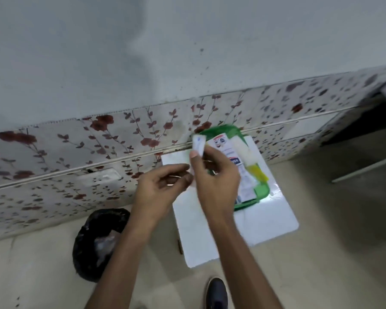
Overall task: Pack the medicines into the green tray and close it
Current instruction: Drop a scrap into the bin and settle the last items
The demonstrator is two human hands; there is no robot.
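A green tray [262, 192] lies on a small white table [274, 221] against the flowered tile wall. Medicine packets are in it: a white box with red and blue print [226, 148] and a white and yellow pack [252, 161]. My right hand [216, 181] hovers over the tray's left part and pinches a small white medicine strip [198, 144] between thumb and fingers, held upright. My left hand [163, 190] is just left of it, fingers curled loosely with the tips near the strip's lower end; whether they touch it is unclear. No lid is in view.
A black bin lined with a bag [98, 241] stands on the floor left of the table. The toe of a dark shoe [216, 293] shows at the bottom. A dark opening under a counter [361, 128] lies to the right.
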